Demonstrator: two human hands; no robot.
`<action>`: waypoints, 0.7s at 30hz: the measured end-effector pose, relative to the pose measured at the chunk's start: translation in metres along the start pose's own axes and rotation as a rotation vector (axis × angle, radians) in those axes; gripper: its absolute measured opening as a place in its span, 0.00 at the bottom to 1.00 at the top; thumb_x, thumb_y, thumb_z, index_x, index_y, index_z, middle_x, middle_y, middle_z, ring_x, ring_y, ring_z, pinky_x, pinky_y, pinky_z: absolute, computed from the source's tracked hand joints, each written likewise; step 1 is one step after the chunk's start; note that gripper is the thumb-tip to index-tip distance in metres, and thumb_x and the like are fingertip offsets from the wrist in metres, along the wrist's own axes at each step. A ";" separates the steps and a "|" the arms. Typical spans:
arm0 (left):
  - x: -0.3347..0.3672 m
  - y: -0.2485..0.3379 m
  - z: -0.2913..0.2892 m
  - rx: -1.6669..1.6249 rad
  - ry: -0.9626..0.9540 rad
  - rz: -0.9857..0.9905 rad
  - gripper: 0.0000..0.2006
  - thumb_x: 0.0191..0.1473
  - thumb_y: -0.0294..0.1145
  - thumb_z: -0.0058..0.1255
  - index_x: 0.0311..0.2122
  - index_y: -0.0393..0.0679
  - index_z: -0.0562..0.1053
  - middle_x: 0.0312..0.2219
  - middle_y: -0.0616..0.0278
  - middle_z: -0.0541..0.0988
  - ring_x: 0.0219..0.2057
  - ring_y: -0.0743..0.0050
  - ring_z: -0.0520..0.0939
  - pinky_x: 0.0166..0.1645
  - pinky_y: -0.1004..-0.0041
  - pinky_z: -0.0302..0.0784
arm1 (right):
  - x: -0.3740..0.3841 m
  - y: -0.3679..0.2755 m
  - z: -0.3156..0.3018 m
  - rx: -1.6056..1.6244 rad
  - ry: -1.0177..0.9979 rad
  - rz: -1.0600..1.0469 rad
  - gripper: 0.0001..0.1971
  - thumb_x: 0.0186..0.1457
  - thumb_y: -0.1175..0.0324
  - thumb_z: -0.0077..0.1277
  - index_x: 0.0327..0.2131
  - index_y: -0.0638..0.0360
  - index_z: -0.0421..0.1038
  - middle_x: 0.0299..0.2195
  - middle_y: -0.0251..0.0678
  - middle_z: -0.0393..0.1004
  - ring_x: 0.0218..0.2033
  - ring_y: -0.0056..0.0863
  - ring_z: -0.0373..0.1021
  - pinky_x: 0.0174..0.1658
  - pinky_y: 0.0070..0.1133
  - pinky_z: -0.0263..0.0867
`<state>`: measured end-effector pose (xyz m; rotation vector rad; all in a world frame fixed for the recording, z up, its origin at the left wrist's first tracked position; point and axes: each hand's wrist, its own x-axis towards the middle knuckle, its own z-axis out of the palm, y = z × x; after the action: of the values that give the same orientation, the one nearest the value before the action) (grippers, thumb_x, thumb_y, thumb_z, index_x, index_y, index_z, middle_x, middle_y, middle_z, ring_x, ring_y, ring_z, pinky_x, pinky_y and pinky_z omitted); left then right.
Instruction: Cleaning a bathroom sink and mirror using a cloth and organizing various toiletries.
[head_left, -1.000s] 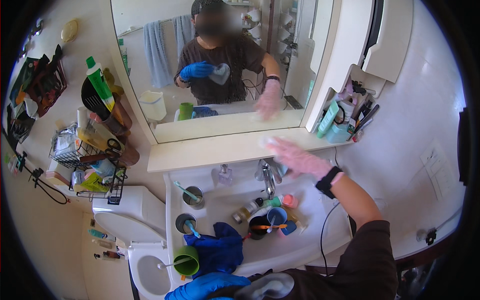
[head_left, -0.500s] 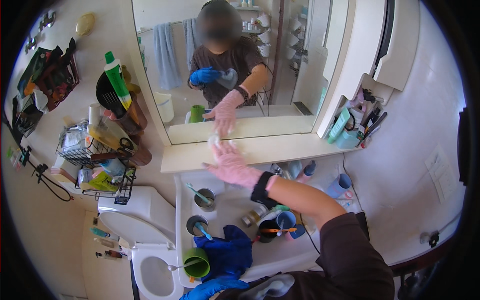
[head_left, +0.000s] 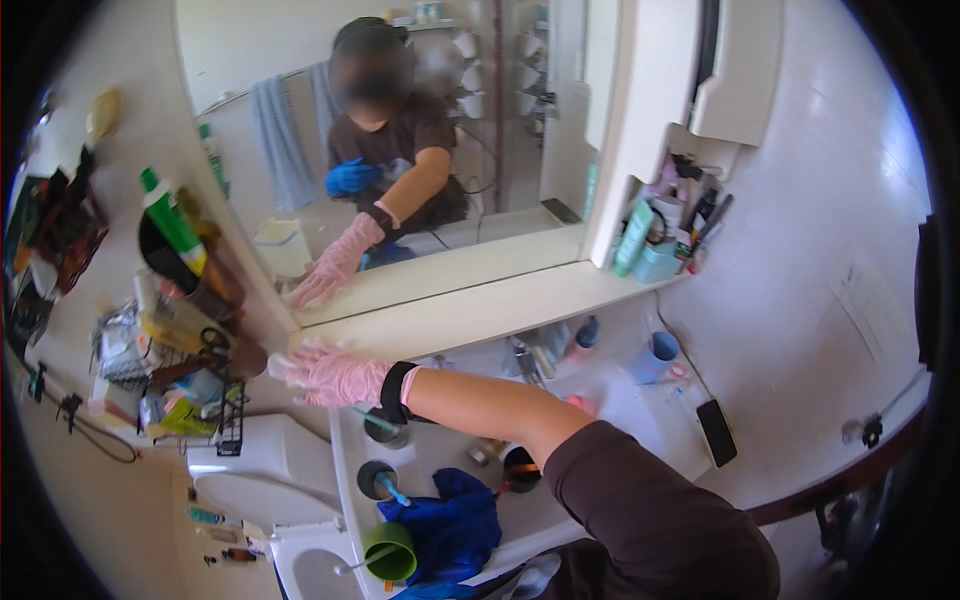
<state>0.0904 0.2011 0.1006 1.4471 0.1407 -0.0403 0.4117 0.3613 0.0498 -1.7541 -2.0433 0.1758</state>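
The right hand (head_left: 335, 375), in a pink glove, is lying flat with its fingers spread at the far left end of the pale ledge (head_left: 480, 310) under the mirror (head_left: 480, 150). Something small and whitish is showing at its fingertips; I cannot tell whether it is being held. The left hand (head_left: 350, 178), in a blue glove, is showing only as a reflection, held close to the chest; whether it is gripping anything is unclear.

The long reach across the body is looking like the main risk. The forearm is passing low over the desk (head_left: 620, 400), so the sleeve or elbow could be catching the faucet (head_left: 520, 355) just behind the arm, or tipping the dark cup (head_left: 378, 478) with a toothbrush right below the wrist. Just beyond the fingertips, the wire rack (head_left: 235, 420) is crowded with bottles, and a push past the end of the ledge could be knocking the green-capped bottle (head_left: 170, 220) over or down toward the toilet cistern (head_left: 270, 480) below the hand. A dark phone (head_left: 717, 432) is lying well to the right of the arm, where splashes could be reaching it.

This is a small, pale-walled bathroom. The desk is white, glossy and cluttered: a blue cloth (head_left: 450, 525) is lying bunched below the forearm, a green cup (head_left: 392, 550) just left of it, and a light blue mug (head_left: 655, 355) far to the right.
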 end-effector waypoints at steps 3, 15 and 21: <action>0.009 0.006 0.001 -0.010 0.030 -0.046 0.22 0.48 0.34 0.46 0.47 0.31 0.64 0.46 0.52 0.68 0.50 0.62 0.66 0.56 0.68 0.53 | -0.042 -0.001 -0.023 -0.127 -0.107 -0.068 0.28 0.53 0.55 0.39 0.55 0.56 0.50 0.57 0.47 0.48 0.59 0.44 0.43 0.60 0.34 0.38; 0.059 0.025 0.019 0.048 -0.213 0.063 0.19 0.50 0.32 0.45 0.46 0.33 0.65 0.44 0.51 0.69 0.49 0.61 0.67 0.55 0.66 0.55 | -0.298 0.117 -0.141 -0.344 0.354 0.515 0.22 0.52 0.64 0.39 0.50 0.61 0.58 0.47 0.44 0.61 0.49 0.37 0.59 0.51 0.30 0.55; 0.066 0.027 0.023 0.094 -0.258 0.082 0.18 0.50 0.31 0.44 0.46 0.33 0.66 0.44 0.51 0.69 0.48 0.59 0.68 0.54 0.67 0.57 | -0.302 0.136 -0.150 -0.840 0.314 1.009 0.14 0.50 0.68 0.40 0.38 0.65 0.66 0.35 0.39 0.65 0.37 0.32 0.64 0.36 0.27 0.62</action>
<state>0.1608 0.1850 0.1223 1.5269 -0.1335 -0.1682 0.6260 0.0674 0.0598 -2.9312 -0.8574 -0.7123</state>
